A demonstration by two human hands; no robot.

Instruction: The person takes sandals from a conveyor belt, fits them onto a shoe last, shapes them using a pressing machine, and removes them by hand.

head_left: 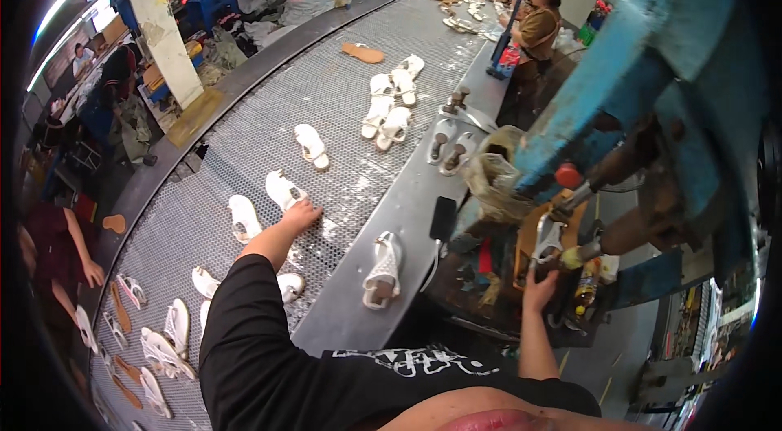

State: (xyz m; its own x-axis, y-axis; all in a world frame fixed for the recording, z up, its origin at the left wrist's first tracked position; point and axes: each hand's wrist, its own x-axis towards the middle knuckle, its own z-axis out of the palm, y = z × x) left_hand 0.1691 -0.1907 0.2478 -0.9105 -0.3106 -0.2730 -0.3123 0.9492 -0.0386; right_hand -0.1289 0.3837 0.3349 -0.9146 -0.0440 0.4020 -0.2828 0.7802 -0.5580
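My left hand reaches over the perforated conveyor table and meets the near end of a white sandal. Its fingers look closed at the sandal's edge, though they are partly hidden. Beside it lie another white sandal and, farther off, a third sandal. On the right, my right hand grips the near end of a white strappy sandal under the blue press machine. The fingers close around the sandal, next to a metal rod of the press.
A sandal on a dark form rests on the metal ledge, near a black phone-like slab. Several white sandals and a tan sole lie on the conveyor. A co-worker sits beyond the press.
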